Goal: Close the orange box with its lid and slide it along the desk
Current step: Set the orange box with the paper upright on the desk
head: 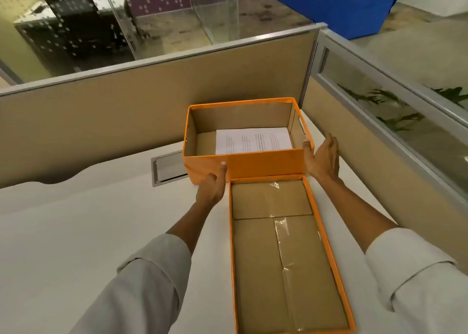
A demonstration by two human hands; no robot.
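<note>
Two hands frame the open orange box (243,163) at the desk's (76,232) far corner: left hand (211,189) flat-fingered against its near wall, right hand (323,156) spread against the right end. Lid (288,252) lies upturned, touching the box's near side. Closing not yet begun; next move calls for lifting and inverting the lid.

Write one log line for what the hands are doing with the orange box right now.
box: open, paper inside | lid: off, upside down on desk | left hand: front corner | right hand: right side | step: lid not on
</note>
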